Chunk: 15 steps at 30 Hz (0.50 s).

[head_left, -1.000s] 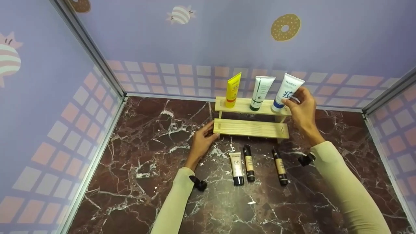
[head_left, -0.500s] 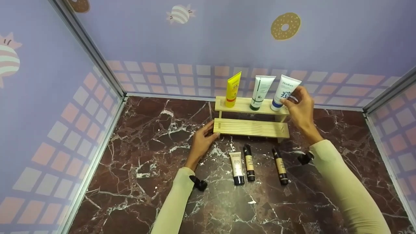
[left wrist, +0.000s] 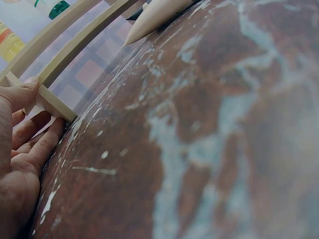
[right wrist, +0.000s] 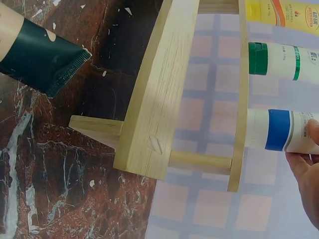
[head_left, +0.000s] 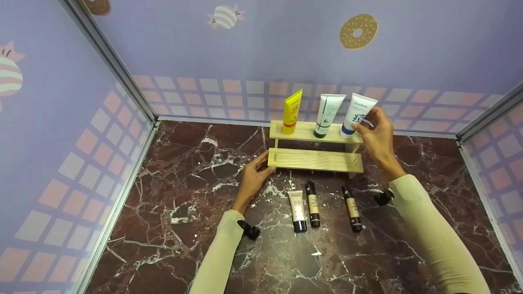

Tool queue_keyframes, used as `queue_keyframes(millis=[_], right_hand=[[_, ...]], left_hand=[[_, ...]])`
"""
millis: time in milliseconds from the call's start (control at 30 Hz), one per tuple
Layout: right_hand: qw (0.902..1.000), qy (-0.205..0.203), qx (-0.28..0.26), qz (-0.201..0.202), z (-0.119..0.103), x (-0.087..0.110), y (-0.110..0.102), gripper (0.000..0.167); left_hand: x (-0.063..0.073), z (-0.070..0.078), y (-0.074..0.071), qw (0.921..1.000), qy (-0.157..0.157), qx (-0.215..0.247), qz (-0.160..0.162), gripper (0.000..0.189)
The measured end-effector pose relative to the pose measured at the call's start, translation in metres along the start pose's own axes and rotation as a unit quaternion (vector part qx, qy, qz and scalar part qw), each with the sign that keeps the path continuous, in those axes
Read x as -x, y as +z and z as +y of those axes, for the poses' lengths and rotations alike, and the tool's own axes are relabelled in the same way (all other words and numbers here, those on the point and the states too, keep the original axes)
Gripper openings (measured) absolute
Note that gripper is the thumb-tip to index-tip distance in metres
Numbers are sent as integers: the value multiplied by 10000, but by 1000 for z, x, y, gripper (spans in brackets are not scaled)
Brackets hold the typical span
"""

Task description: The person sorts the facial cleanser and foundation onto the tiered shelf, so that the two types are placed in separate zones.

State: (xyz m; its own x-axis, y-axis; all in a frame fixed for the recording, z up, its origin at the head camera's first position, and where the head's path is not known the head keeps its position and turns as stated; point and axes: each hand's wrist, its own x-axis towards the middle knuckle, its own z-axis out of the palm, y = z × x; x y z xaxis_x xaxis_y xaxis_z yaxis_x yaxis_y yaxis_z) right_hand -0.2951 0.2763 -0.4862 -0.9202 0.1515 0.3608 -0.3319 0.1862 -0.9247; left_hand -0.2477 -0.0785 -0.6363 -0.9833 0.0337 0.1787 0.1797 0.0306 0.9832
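A two-tier wooden rack (head_left: 314,160) stands against the back wall. At its left end my left hand (head_left: 254,179) grips the lower tier; in the left wrist view the thumb (left wrist: 25,92) lies on the front edge and the fingers curl by the leg. Near the upper tier's right end my right hand (head_left: 379,136) pinches a white squeeze tube (head_left: 358,114) with a blue band, upright on its cap. In the right wrist view, that cap meets the shelf. A white-and-green tube (head_left: 329,115) and a yellow tube (head_left: 292,113) stand to its left.
On the dark marbled surface before the rack lie a beige BB cream tube (head_left: 297,210) and two black-and-beige tubes, one (head_left: 313,204) beside it and the other (head_left: 352,208) farther right. Patterned panels (head_left: 245,49) enclose the back and sides.
My right hand has shifted slightly left with the white tube, bringing it nearer the white-and-green one and more upright. The left hand keeps its place on the rack.
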Motion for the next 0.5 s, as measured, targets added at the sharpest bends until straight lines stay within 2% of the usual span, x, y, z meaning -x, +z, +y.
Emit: queue_keyframes(millis=[300, 500], right_hand=[[9997, -145, -52, -197, 6, 5, -3, 49], [9984, 94, 506, -243, 10, 21, -17, 53]], left_hand=[[1, 1, -1, 10000, -7, -68, 7, 62], [0, 0, -1, 9999, -31, -110, 36, 61]])
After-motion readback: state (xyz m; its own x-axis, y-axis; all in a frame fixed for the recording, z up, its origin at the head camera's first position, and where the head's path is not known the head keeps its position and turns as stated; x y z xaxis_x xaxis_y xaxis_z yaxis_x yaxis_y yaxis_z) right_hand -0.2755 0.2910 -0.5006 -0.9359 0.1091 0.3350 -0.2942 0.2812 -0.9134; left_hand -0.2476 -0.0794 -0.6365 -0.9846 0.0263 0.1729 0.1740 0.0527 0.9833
